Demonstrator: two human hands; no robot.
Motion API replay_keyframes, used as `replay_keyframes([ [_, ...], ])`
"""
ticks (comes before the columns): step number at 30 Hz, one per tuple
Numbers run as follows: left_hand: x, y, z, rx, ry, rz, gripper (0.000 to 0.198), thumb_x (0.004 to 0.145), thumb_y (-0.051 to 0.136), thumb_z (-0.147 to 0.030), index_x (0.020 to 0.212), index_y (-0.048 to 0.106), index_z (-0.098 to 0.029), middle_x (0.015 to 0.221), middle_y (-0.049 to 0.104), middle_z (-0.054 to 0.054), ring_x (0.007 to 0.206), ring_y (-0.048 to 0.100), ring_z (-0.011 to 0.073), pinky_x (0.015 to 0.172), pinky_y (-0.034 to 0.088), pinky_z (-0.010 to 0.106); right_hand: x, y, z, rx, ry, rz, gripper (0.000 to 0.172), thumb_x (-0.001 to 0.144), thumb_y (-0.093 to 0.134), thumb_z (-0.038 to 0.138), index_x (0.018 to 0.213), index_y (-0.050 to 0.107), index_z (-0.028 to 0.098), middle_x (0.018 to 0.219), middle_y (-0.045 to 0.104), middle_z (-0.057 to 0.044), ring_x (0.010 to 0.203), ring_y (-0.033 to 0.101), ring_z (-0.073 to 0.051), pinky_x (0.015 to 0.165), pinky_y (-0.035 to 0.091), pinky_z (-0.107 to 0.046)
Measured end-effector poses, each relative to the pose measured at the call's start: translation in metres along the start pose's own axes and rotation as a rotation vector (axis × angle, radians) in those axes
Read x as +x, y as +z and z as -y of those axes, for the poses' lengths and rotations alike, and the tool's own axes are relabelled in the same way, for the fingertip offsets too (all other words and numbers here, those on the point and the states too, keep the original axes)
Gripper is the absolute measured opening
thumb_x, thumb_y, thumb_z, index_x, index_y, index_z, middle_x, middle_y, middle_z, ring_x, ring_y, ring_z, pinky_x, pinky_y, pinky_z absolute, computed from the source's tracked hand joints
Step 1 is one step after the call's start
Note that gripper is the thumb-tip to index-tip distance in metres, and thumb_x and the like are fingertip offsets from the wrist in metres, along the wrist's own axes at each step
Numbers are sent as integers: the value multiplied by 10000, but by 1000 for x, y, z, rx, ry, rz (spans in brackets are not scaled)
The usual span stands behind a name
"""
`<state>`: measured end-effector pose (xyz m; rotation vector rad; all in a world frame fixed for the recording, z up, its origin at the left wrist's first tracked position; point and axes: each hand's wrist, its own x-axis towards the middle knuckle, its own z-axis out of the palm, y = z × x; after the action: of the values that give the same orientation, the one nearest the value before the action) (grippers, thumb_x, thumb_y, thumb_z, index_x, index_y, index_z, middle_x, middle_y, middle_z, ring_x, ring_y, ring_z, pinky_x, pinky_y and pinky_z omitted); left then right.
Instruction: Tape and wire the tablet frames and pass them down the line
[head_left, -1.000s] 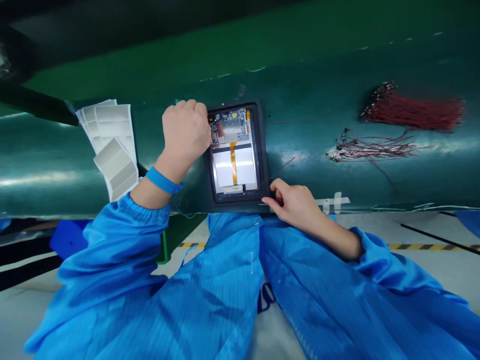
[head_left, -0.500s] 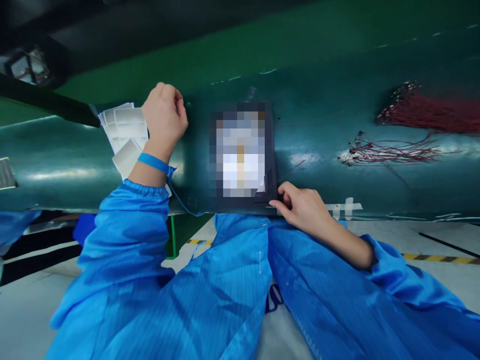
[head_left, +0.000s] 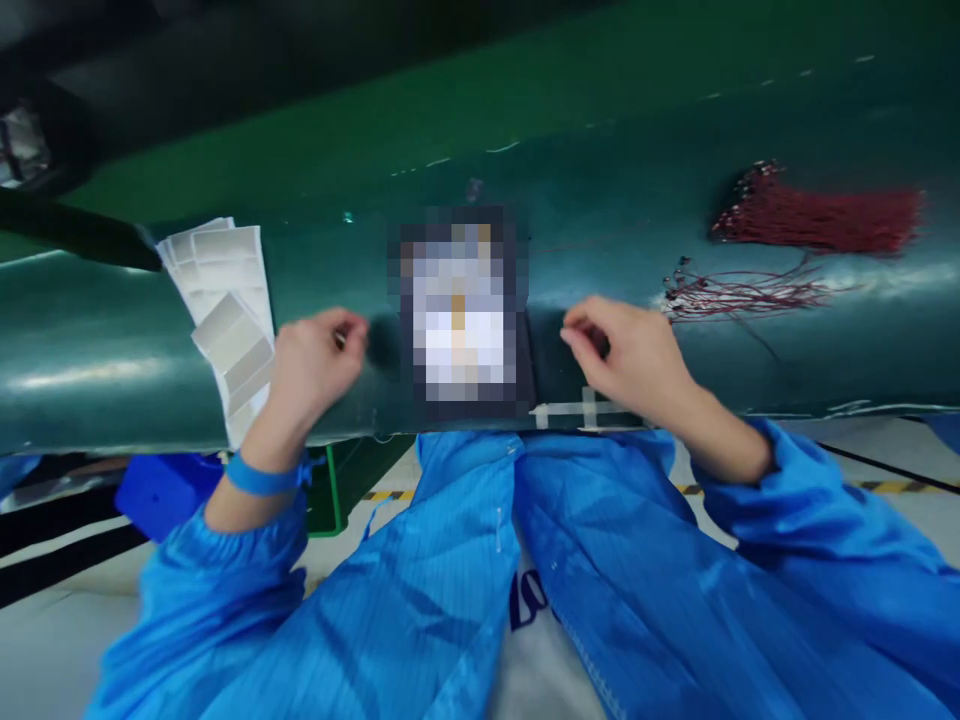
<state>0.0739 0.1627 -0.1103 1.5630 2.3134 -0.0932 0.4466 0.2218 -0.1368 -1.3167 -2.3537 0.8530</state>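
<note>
My left hand (head_left: 319,362) hovers over the mat with fingers curled and thumb near the fingertips; a small glint shows between them, too small to name. A blue wrist strap (head_left: 261,478) circles that wrist. To the right of the dark-framed item, my right hand (head_left: 634,350) has its thumb and forefinger drawn together; whatever it may pinch is hidden. Between the hands lies the dark-framed rectangular item (head_left: 523,365), its middle blurred out by large pixels. Beside my left hand are white label sheets (head_left: 229,262), partly covered by that hand.
On the green mat (head_left: 315,270), a loose group of thin red-and-black wires (head_left: 750,298) lies beyond my right hand. A thicker bundle of red wires (head_left: 840,218) is behind it. White tape (head_left: 589,408) marks the front edge. A blue bin (head_left: 169,490) stands below at left.
My left hand has come down from above the label sheets toward the front. My right hand has left the framed item's lower right corner, moving up and right. The view has shifted slightly.
</note>
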Motion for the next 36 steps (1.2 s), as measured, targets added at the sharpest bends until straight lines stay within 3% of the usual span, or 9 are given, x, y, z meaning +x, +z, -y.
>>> replay_keyframes([
  [4, -48, 21, -15, -113, 54, 226, 310, 921, 531, -479, 999, 696, -228, 852, 766, 40, 770, 727, 255, 719, 506, 338, 67, -10, -27, -177, -73, -151, 146, 1052, 581, 257, 1107, 664, 150, 1193, 682, -130, 1189, 613, -284, 941, 481, -375],
  [8, -57, 37, -25, -228, -16, 229, 334, 871, 546, -529, 1015, 602, -232, 910, 758, 68, 799, 750, 279, 728, 535, 365, 95, -10, -51, -315, -93, -17, 249, 1099, 512, 260, 1070, 666, 66, 1139, 655, -145, 1220, 596, -295, 1033, 451, -425],
  [16, -63, 36, -38, -154, 3, 26, 268, 834, 535, -514, 908, 541, -257, 962, 714, 82, 852, 716, 338, 776, 553, 480, 11, -61, -72, -566, 21, 159, 54, 918, 622, 142, 907, 674, 135, 924, 698, -156, 988, 623, -324, 918, 431, -470],
  [19, -62, 26, -38, -392, 5, -112, 243, 782, 626, -453, 866, 515, -254, 1132, 688, 61, 811, 677, 279, 661, 533, 413, -6, -64, -66, -599, 58, 124, 100, 942, 657, 190, 1030, 669, 143, 1053, 714, -159, 1022, 600, -320, 875, 388, -420],
  [21, -52, 19, -40, -645, -102, -123, 260, 731, 688, -377, 885, 516, -256, 964, 671, 19, 709, 621, 223, 577, 446, 316, -8, -58, -59, -561, 62, 113, 145, 978, 659, 222, 1100, 652, 142, 1124, 710, -159, 1043, 589, -313, 848, 361, -395],
  [24, -21, 12, -50, -998, -230, -164, 314, 654, 676, -261, 919, 508, -248, 647, 538, -40, 580, 542, 192, 560, 395, 259, -6, -48, -53, -464, 62, 151, 76, 1012, 644, 208, 1062, 649, 151, 1089, 711, -128, 1018, 582, -287, 816, 321, -370],
  [27, 30, 7, -71, -1121, -176, -336, 314, 622, 579, -117, 901, 479, -219, 573, 412, -81, 528, 412, 137, 554, 324, 216, -3, -44, -56, -404, 54, 190, 68, 1024, 624, 174, 964, 654, 163, 1010, 712, -95, 985, 578, -269, 806, 293, -362],
  [34, 198, -14, -136, -1013, -26, -658, 486, 684, 401, 250, 972, 453, -137, 886, 441, -29, 760, 436, 83, 719, 377, 179, -3, -47, -52, -349, 80, 90, 86, 1021, 596, 139, 1005, 671, 178, 1050, 704, -79, 1021, 551, -271, 821, 279, -366],
  [36, 239, -13, -146, -954, -70, -607, 469, 793, 415, 258, 1067, 446, -122, 968, 456, -15, 810, 448, 81, 779, 406, 178, -3, -40, -42, -356, 141, 36, 83, 1042, 602, 203, 1013, 674, 173, 1073, 705, -91, 1046, 551, -282, 843, 292, -376],
])
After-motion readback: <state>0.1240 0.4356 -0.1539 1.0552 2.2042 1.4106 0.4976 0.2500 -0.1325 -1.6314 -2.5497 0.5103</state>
